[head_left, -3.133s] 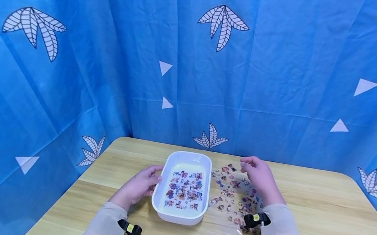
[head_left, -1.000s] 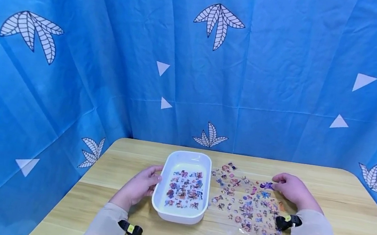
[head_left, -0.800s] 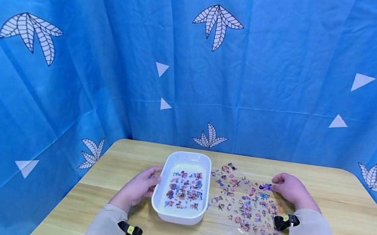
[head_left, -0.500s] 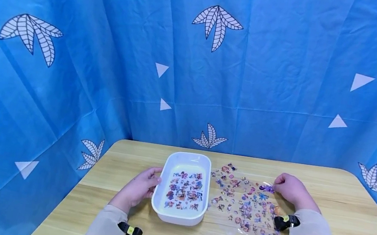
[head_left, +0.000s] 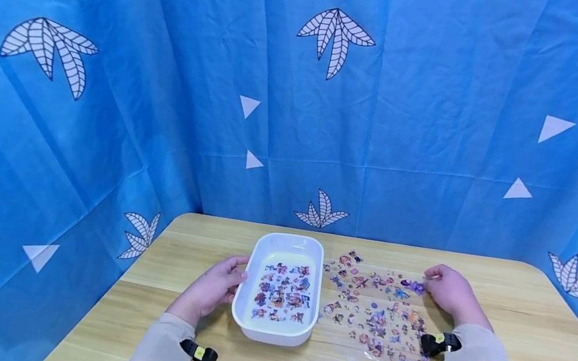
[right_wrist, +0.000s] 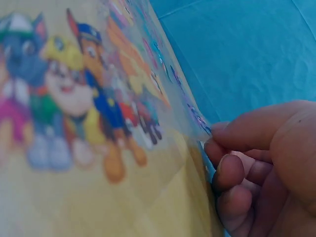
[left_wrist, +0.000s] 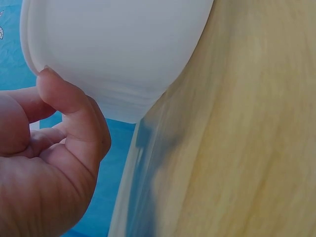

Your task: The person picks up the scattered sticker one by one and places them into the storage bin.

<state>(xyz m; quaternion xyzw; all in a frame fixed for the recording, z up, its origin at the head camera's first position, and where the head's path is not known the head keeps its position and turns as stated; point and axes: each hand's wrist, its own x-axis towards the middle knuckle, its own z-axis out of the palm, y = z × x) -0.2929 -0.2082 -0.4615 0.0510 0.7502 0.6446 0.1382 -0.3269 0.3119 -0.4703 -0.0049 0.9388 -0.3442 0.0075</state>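
A white plastic tub stands on the table, with small cartoon pictures across its floor. My left hand holds the tub by its left side; in the left wrist view, curled fingers meet the rim. To the right of the tub lie clear sticker sheets printed with many small cartoon figures, overlapping one another. At their far right corner my right hand pinches a sheet's edge between thumb and fingertip, beside a purple pony sticker. The right wrist view shows large dog figures on the clear film.
The light wooden table reaches back to a blue patterned curtain, which also hangs on the left and right. Each wrist wears a black strap camera, the left one low over the table and the right one above the sheets.
My right hand has moved right, from the sheets' far edge to their far right corner. Pony and octopus pictures there have shifted slightly. The left hand and tub stay put.
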